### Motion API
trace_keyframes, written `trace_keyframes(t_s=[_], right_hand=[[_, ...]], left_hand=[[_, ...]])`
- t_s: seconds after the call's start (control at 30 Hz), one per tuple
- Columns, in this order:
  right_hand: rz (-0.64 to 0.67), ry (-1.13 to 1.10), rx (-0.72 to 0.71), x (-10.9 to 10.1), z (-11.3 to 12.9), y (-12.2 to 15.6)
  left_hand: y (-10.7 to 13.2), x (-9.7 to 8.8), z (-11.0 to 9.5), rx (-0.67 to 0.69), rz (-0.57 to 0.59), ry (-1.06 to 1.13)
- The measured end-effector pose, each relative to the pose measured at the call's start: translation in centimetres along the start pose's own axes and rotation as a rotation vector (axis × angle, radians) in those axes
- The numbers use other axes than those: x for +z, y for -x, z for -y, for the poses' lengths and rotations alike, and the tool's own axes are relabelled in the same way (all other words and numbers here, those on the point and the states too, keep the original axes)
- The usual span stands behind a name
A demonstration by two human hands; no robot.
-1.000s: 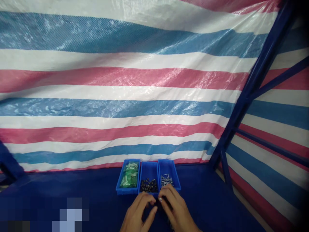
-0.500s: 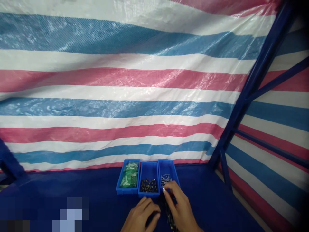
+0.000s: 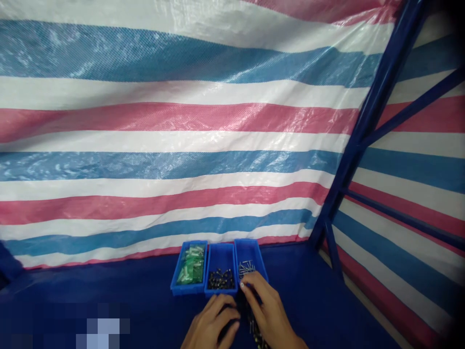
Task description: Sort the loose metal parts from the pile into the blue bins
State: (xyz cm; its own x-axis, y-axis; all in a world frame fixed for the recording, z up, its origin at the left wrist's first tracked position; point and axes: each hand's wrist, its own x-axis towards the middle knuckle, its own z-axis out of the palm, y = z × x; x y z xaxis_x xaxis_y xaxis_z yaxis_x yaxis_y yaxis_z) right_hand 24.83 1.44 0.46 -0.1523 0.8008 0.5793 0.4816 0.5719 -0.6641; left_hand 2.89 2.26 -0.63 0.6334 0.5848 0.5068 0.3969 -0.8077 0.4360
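Three small blue bins stand side by side on the blue table [image 3: 109, 295]. The left bin [image 3: 189, 269] holds green plastic pieces, the middle bin [image 3: 220, 274] small dark parts, the right bin [image 3: 250, 259] silver metal screws. My right hand [image 3: 265, 310] reaches over the front of the right bin, fingers pinched together at the screws. My left hand [image 3: 214, 327] rests curled on the table just in front of the middle bin. A heap of dark metal parts [image 3: 254, 329] lies between the two hands.
A striped red, white and blue tarpaulin [image 3: 181, 145] hangs close behind the bins. A blue metal frame post [image 3: 348, 160] with cross bars rises at the right. A blurred patch [image 3: 101, 329] sits on the table at lower left.
My right hand moved from beside my left hand forward to the front of the right bin. My left hand drew back and curled. The view shifted slightly.
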Motion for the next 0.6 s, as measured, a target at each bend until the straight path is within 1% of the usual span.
trace_keyframes(t_s=[0.1, 0.27, 0.4, 0.6], right_hand=[[0.022, -0.007, 0.002, 0.05, -0.11, 0.11], [0.009, -0.025, 0.04, 0.16, -0.44, 0.21], [0.004, -0.035, 0.071, 0.28, -0.75, 0.43], [-0.009, -0.03, 0.054, 0.23, -0.67, 0.41]], left_hand=[[0.12, 0.25, 0.25, -0.009, 0.031, -0.001], [0.2, 0.38, 0.14, -0.012, 0.076, -0.005], [0.18, 0.3, -0.06, -0.022, 0.077, -0.006], [0.18, 0.49, 0.08, -0.035, 0.079, 0.011]])
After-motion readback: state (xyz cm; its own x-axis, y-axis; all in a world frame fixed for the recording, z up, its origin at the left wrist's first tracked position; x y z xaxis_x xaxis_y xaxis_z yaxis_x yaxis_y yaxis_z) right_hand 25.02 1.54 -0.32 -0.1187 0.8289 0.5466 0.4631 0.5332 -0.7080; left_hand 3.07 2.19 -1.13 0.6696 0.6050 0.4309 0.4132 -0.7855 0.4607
